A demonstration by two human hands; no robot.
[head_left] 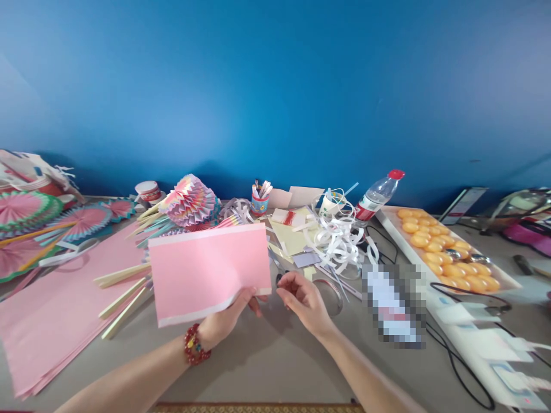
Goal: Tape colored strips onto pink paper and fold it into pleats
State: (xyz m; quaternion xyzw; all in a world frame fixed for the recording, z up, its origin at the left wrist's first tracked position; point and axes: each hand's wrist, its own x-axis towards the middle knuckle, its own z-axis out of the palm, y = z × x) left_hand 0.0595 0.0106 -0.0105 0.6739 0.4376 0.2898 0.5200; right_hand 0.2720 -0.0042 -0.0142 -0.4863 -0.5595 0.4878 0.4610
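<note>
My left hand (230,321) grips the lower right corner of a folded pink paper sheet (202,272) and holds it up above the grey table (267,355). A red bead bracelet (194,346) circles that wrist. My right hand (303,298) hovers just to the right of the sheet's corner, fingers curled together as in a pinch; whether anything is in them I cannot make out. A roll of clear tape (329,292) lies right behind that hand.
A stack of pink paper (55,310) lies at the left with folded paper fans (30,218) and wooden sticks (123,292). White paper strips (340,238), a pen cup (259,201), a water bottle (376,198) and a tray of orange rounds (447,252) stand behind. Cables (460,355) trail at right.
</note>
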